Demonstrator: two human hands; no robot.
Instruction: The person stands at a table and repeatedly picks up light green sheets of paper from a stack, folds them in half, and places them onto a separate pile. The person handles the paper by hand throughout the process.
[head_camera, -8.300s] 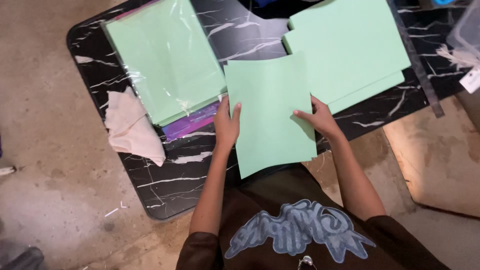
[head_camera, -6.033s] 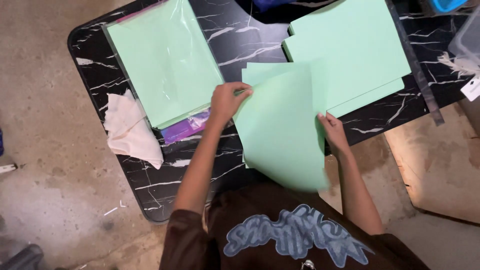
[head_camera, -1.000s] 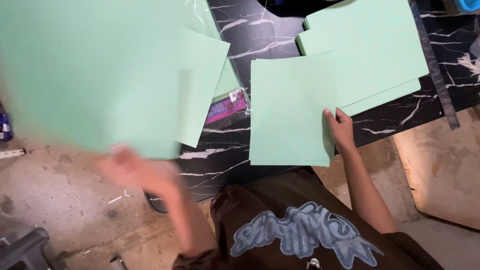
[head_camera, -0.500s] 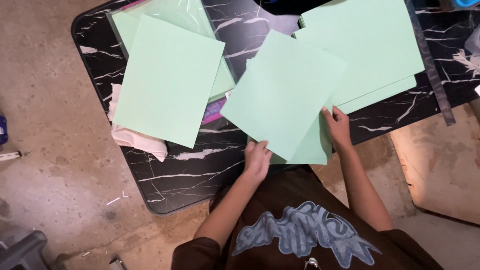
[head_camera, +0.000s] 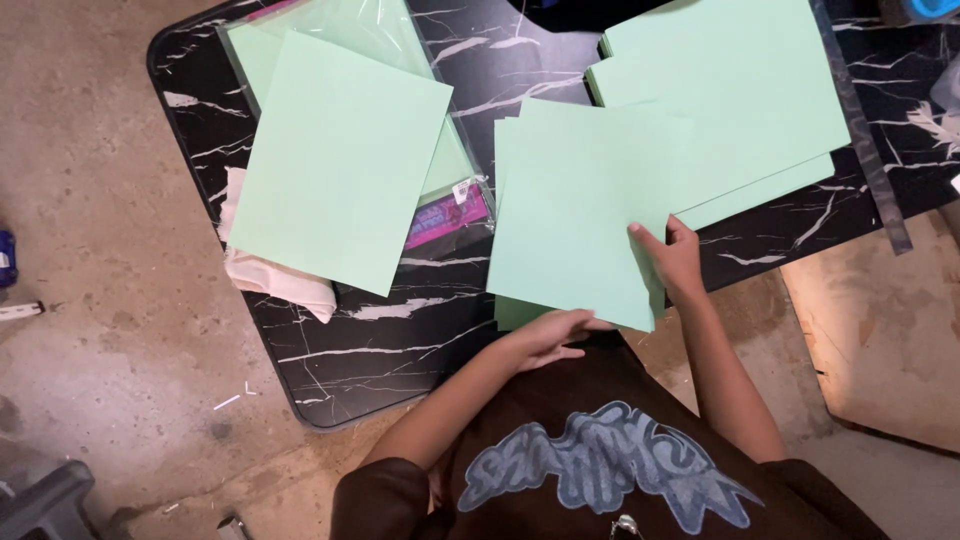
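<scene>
A small stack of light green paper sheets (head_camera: 580, 200) lies at the near edge of a black marble-patterned table (head_camera: 380, 340). My left hand (head_camera: 548, 335) grips the stack's near edge from below. At the stack's right lower corner, my right hand (head_camera: 672, 258) presses down with thumb on top. A single green sheet (head_camera: 340, 160) lies to the left over a clear plastic pack of green paper (head_camera: 400, 40).
A larger pile of green sheets (head_camera: 730, 90) lies at the back right. A crumpled white cloth (head_camera: 270, 280) pokes out under the left sheet. A clear strip (head_camera: 870, 140) runs along the right side. Concrete floor surrounds the table.
My left hand laid one sheet on the pack at left, then came back to the near stack. The top sheet, tilted half a second ago, now lies squarer on the stack.
</scene>
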